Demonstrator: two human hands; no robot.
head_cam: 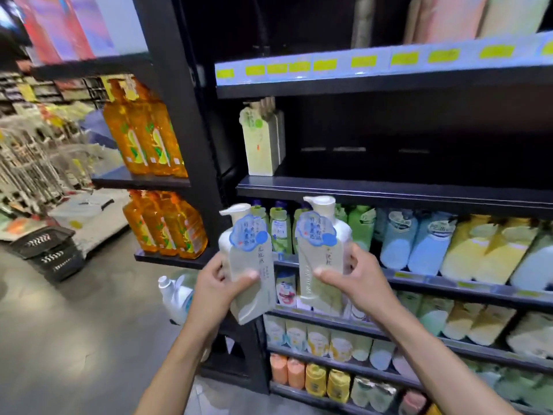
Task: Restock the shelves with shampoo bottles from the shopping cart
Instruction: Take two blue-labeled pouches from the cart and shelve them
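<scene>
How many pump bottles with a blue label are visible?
2: the left bottle in the left hand, the right bottle in the right hand. Others may be hidden.

Supermarket aisle for sure: price-label strip (380, 59) and packed toiletry bottles (395, 247) right of the black shelf upright (179, 100), stacked shopping baskets (51, 250) left.

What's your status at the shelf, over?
Left grip holds one shampoo bottle, right grip a second bottle. Both below the mostly bare shelf. Matching bottles at its left end.
</scene>
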